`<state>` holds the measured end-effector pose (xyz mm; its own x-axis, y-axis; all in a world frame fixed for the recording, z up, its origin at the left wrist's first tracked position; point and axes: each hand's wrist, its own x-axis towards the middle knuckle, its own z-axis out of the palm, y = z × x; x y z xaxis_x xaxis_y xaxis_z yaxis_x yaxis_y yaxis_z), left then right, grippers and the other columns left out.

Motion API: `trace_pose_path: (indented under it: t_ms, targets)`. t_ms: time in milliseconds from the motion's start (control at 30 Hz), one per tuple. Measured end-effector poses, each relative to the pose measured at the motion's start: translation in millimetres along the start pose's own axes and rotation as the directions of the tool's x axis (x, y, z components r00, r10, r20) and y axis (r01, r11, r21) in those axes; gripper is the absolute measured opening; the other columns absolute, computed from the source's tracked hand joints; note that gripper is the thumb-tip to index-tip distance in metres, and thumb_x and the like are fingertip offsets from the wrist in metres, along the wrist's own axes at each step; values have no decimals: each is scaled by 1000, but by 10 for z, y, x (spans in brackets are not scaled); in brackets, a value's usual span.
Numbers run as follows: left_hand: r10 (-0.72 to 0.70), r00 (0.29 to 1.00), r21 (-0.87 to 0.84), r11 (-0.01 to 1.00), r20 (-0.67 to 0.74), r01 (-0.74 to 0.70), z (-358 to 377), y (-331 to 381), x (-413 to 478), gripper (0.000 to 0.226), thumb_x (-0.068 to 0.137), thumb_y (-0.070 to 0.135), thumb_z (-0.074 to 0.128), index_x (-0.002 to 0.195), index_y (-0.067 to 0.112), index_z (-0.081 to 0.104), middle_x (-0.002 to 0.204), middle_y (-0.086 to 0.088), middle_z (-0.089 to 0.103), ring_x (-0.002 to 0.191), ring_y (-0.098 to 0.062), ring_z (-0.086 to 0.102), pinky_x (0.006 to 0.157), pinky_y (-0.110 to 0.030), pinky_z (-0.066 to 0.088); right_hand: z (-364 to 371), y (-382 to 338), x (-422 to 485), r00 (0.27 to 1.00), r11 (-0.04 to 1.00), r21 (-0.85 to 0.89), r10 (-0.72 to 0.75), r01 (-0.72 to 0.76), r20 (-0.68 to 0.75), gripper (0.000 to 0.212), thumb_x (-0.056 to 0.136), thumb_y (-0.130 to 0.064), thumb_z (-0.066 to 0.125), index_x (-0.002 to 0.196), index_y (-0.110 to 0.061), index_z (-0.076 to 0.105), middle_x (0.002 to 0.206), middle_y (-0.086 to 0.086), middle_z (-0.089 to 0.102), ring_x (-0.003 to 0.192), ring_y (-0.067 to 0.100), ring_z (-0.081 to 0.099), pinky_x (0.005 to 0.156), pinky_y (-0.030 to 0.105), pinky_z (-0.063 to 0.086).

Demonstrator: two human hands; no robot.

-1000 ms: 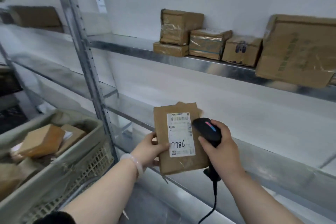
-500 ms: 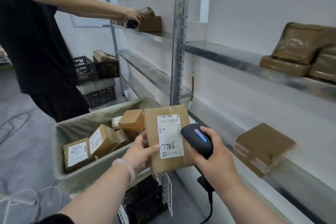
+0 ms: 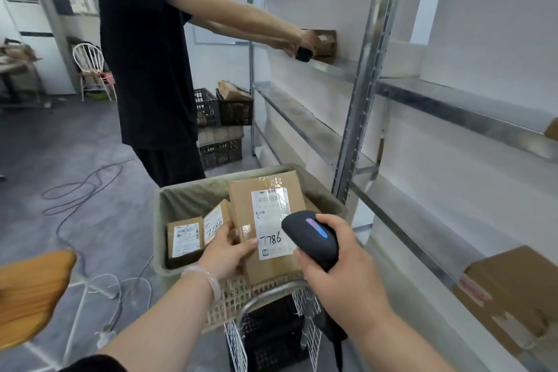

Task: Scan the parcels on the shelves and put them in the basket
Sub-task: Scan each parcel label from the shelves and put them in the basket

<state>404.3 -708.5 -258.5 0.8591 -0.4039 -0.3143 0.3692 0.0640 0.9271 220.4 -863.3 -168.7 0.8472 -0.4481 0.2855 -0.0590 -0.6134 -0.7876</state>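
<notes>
My left hand (image 3: 225,252) grips the left edge of a flat brown parcel (image 3: 265,199) with a white label marked 7786, held upright over the basket (image 3: 327,201). Just to its right, my right hand (image 3: 338,272) grips a black barcode scanner (image 3: 312,237) whose head points at the label. The beige lined basket sits on a wire cart and holds smaller labelled parcels (image 3: 184,238). Another brown parcel (image 3: 510,296) lies on the lower shelf at the right.
A person in black (image 3: 145,48) stands behind the basket, reaching to a box (image 3: 324,42) on the metal shelf unit (image 3: 359,106). Black crates (image 3: 223,112) stand by the shelf end. Cables (image 3: 78,190) trail on the grey floor; an orange object (image 3: 30,293) sits at left.
My view has swung left from the shelves to the basket. Both hands carried the parcel and scanner along, and the parcel now hangs over the basket.
</notes>
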Motion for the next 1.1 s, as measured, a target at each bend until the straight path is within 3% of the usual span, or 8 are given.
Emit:
trace_pose_path:
  t_ms: [200,567,967,1100]
  targets:
    - [18,1000,45,999,-24,-17,-120,10,96,69,86,13,76,141,32,39,125,-6,68,106,-33,68,69,-46,60,46,-136,25,999,1000,-14,8,-7,44,49,78,-47,71,118,-50,43,96,-28,63,88,-2,60,76,25,52]
    - [-1,1000,33,999,-20,2,-273,-10,228,58,89,10,72,136,28,44,120,-7,70,103,-31,69,61,-42,58,195,-202,65,998,998,-25,55,-54,35,48,77,-49,71,114,-53,42,96,-32,62,89,-2,60,76,28,53]
    - [-34,999,50,998,-18,35,-766,9,407,53,89,13,73,132,28,47,112,-6,73,103,-31,69,84,-54,57,689,-300,343,993,993,-65,104,-100,63,48,80,-46,69,116,-56,38,95,-35,61,90,-3,60,76,26,51]
    - [-68,997,-5,998,-42,68,-989,36,463,47,93,12,68,133,27,49,113,-6,73,106,-29,67,83,-48,56,957,-153,530,980,982,-41,185,-182,76,49,81,-45,70,118,-54,39,97,-27,65,88,2,62,76,30,53]
